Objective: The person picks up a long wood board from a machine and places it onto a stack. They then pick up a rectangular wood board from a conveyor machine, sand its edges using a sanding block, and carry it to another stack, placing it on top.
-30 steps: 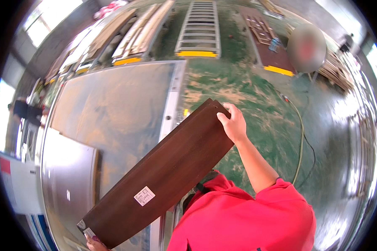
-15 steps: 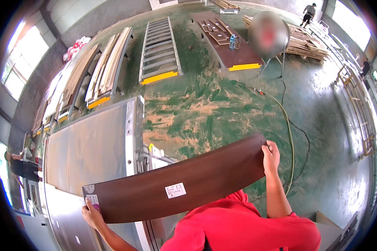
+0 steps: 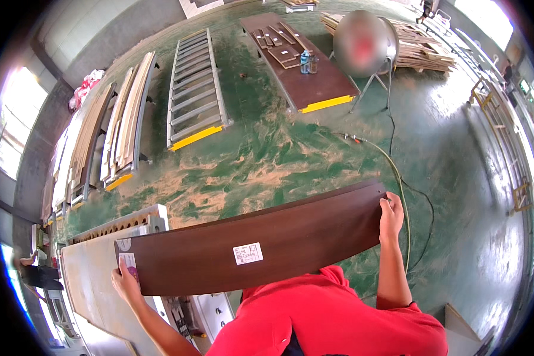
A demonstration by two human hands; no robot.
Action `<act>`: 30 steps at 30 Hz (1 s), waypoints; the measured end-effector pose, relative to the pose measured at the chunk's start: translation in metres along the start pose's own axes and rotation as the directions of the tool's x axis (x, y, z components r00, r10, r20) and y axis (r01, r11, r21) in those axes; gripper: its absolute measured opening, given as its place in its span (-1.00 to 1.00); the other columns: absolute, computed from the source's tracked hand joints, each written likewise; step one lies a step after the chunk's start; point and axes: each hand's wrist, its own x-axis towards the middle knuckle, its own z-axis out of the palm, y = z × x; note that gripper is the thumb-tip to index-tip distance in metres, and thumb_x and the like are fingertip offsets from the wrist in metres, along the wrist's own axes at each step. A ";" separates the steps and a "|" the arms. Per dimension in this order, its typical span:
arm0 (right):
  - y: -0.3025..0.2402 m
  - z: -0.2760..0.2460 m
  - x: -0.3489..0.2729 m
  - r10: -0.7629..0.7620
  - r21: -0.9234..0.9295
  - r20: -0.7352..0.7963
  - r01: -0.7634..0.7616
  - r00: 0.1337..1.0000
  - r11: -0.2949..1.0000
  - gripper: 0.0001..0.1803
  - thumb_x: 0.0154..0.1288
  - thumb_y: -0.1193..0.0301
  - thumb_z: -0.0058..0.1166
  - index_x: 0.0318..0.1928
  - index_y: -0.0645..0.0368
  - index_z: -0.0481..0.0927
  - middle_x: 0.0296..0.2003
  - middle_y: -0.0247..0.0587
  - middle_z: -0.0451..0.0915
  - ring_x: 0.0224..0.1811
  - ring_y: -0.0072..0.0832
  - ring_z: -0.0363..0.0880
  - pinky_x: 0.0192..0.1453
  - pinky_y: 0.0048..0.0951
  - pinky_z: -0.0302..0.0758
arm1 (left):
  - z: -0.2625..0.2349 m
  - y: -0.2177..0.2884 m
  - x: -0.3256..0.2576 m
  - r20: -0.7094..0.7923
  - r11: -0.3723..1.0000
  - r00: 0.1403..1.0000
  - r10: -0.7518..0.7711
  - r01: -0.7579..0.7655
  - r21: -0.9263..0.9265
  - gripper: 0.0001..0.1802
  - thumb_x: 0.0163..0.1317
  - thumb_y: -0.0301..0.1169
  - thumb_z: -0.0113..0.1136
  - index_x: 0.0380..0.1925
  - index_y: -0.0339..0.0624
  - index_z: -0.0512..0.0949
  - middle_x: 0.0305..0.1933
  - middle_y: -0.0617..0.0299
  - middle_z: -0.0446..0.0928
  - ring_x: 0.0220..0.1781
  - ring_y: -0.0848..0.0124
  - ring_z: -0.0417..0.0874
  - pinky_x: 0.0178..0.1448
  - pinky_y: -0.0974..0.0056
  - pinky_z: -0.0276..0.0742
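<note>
A long dark brown board (image 3: 314, 234) spans the space in front of my red top, held up off any surface. White labels are stuck on it, one near its middle and one by its left end. My left hand (image 3: 126, 283) grips the left end, with the thumb over the face near the label. At the opposite end my right hand (image 3: 391, 215) is closed on the edge, its thumb near the upper corner. The fingers behind the board are hidden. Partly covered by the board's left end is a grey machine table (image 3: 92, 267).
Ahead, a roller conveyor (image 3: 196, 89) stands beside a brown-topped table (image 3: 320, 89) bearing board pieces and blue bottles (image 3: 305, 62). Stacked boards (image 3: 133, 113) lie on carts to the left. A hose (image 3: 402, 202) crosses the dusty green floor. Another person (image 3: 38, 274) stands at far left.
My view has swung to the right, and the machine table has shifted left and down in it. Both hands keep their hold on the board, which now overlaps less of the machine.
</note>
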 end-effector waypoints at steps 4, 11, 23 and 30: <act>-0.023 0.042 0.046 0.036 0.024 -0.035 -0.035 0.999 0.999 -0.58 0.09 0.29 0.06 -0.04 0.23 0.54 -0.26 -0.24 0.50 -0.20 -0.40 0.44 -0.03 -0.44 0.34 | 0.054 0.071 0.046 0.007 0.996 1.000 -0.010 0.009 0.084 -0.25 0.19 0.20 -0.07 -0.21 -0.43 0.51 -0.03 -0.14 0.49 0.04 -0.02 0.44 0.13 0.04 0.29; -0.072 0.184 0.150 0.088 0.043 -0.068 -0.085 0.994 0.995 -0.60 0.08 0.28 0.08 -0.06 0.21 0.56 -0.38 -0.33 0.41 -0.29 -0.47 0.38 -0.10 -0.46 0.32 | 0.181 0.203 0.168 0.081 0.976 0.996 0.036 -0.052 0.211 -0.19 0.20 0.25 -0.17 -0.11 -0.40 0.50 0.03 -0.12 0.46 0.15 0.02 0.39 0.22 0.05 0.23; -0.220 0.371 0.340 0.178 0.079 -0.097 -0.170 0.979 0.982 -0.64 0.11 0.33 0.05 -0.10 0.29 0.55 -0.22 -0.27 0.51 -0.11 -0.46 0.39 0.09 -0.47 0.26 | 0.366 0.480 0.364 0.170 0.989 0.982 0.079 -0.099 0.113 -0.17 0.19 0.28 -0.19 -0.06 -0.37 0.50 0.03 -0.12 0.49 0.16 0.04 0.41 0.20 0.06 0.28; -0.290 0.525 0.496 0.201 0.022 0.006 -0.201 0.980 0.979 -0.58 0.12 0.31 0.05 -0.02 0.27 0.54 -0.09 -0.18 0.55 0.00 -0.40 0.43 0.14 -0.43 0.28 | 0.455 0.611 0.448 0.157 0.973 0.987 0.035 -0.069 0.222 -0.14 0.18 0.29 -0.21 0.10 -0.33 0.43 0.10 -0.12 0.46 0.19 0.03 0.42 0.25 0.06 0.26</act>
